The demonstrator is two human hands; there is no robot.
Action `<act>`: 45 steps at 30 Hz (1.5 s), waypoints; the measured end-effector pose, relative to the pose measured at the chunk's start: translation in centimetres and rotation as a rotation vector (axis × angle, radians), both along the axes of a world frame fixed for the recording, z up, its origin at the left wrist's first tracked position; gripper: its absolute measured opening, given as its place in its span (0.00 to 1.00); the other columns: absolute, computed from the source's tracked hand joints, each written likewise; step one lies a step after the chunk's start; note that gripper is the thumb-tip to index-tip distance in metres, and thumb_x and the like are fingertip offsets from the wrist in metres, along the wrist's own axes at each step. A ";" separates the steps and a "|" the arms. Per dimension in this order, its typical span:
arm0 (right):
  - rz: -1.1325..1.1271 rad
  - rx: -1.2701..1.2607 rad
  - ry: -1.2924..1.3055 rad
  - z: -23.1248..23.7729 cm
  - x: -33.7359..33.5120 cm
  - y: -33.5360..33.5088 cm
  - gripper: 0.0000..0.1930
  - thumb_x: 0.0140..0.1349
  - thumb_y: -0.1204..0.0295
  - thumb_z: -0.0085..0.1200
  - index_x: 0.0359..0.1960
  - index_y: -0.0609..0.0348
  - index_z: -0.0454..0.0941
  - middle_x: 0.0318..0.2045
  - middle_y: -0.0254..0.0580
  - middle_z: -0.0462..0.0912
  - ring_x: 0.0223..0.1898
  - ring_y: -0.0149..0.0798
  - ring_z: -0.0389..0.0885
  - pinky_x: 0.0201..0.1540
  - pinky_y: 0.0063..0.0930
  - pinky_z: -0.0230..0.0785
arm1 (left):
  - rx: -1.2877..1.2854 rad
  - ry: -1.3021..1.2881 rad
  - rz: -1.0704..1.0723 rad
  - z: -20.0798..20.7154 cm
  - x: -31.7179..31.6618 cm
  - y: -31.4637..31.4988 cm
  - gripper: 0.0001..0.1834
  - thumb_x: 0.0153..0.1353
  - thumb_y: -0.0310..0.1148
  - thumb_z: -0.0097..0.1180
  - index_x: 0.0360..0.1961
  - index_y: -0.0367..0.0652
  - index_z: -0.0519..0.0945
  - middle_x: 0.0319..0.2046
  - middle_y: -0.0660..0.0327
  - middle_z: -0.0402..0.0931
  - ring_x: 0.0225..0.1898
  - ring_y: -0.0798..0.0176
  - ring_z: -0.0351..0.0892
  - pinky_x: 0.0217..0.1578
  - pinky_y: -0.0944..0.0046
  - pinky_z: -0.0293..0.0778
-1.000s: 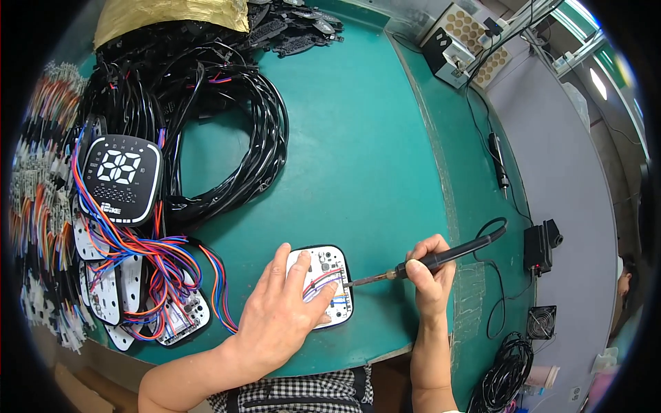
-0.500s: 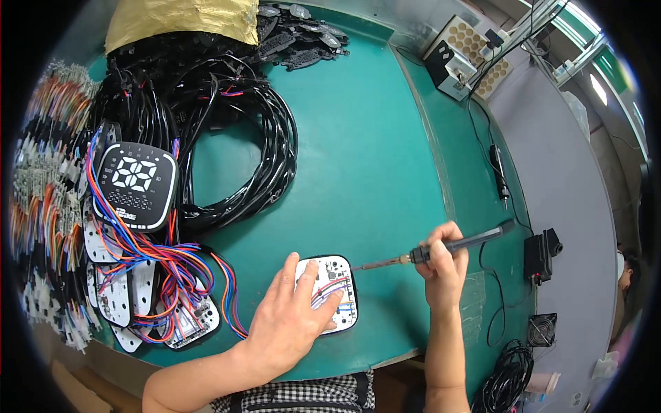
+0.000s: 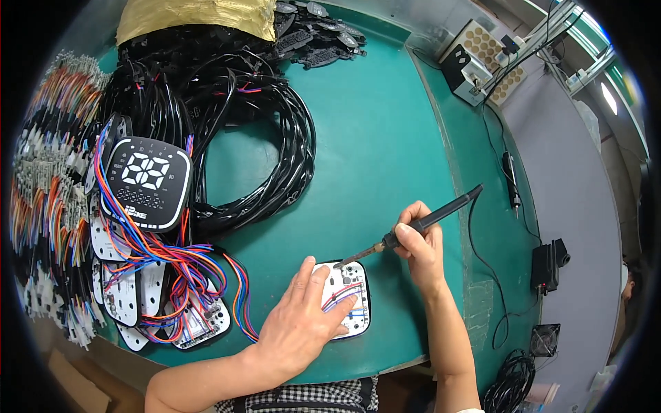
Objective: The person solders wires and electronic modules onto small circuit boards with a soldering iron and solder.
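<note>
A white circuit board in a black rounded housing (image 3: 354,275) lies on the green bench in front of me. My left hand (image 3: 296,327) rests on its left part, fingers stretched out, thumb pressing across thin coloured wires (image 3: 340,296). My right hand (image 3: 420,251) is closed like a pen grip around a black soldering iron (image 3: 441,215). The iron slants down to the left, its tip at the board's upper edge beside my left fingertips. Whether the tip touches the board cannot be made out.
At left lie a black display unit (image 3: 147,182), several white boards (image 3: 122,297), coloured wires (image 3: 172,265) and bundled wire ends (image 3: 55,186). Coiled black cables (image 3: 299,158) sit behind. On the right are a screwdriver-like tool (image 3: 511,180), a black box (image 3: 545,267) and a small fan (image 3: 544,339).
The soldering iron's tip has moved left along the board, from its upper right corner to its upper edge near my left fingers. The whole view has shifted slightly.
</note>
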State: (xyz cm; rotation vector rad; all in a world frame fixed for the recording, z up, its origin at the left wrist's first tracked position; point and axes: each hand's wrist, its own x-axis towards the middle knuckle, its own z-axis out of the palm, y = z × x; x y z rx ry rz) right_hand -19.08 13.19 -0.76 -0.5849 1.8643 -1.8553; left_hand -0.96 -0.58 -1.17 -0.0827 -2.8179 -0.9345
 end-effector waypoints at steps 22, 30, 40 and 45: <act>-0.008 0.027 0.019 0.3 0.1 0.1 0.10 0.54 0.69 0.55 0.30 0.57 0.66 0.21 0.27 0.68 0.22 0.19 0.63 0.24 0.15 0.53 | -0.045 0.011 -0.009 0.1 0.0 0.1 0.25 0.41 0.38 0.69 0.45 0.53 0.80 0.52 0.45 0.62 0.58 0.34 0.61 0.54 0.46 0.68; -0.007 0.057 0.062 0.3 0.3 0.3 0.10 0.54 0.68 0.56 0.29 0.57 0.67 0.22 0.26 0.67 0.23 0.19 0.61 0.25 0.15 0.52 | -0.054 0.014 -0.012 0.1 0.0 0.1 0.25 0.41 0.39 0.69 0.45 0.54 0.80 0.52 0.45 0.62 0.58 0.34 0.61 0.53 0.47 0.68; 0.010 0.046 0.104 0.4 0.1 0.2 0.11 0.53 0.68 0.57 0.28 0.58 0.67 0.21 0.25 0.66 0.23 0.18 0.60 0.24 0.15 0.51 | -0.046 0.019 -0.014 0.0 -0.2 0.0 0.25 0.41 0.38 0.69 0.45 0.53 0.80 0.52 0.45 0.61 0.57 0.33 0.61 0.53 0.47 0.69; -0.016 0.012 0.114 0.4 0.6 0.5 0.10 0.52 0.68 0.57 0.28 0.57 0.67 0.21 0.25 0.65 0.22 0.18 0.60 0.23 0.15 0.51 | -0.051 0.029 -0.012 0.3 0.1 0.1 0.24 0.40 0.38 0.69 0.44 0.53 0.80 0.52 0.46 0.62 0.57 0.34 0.62 0.53 0.47 0.69</act>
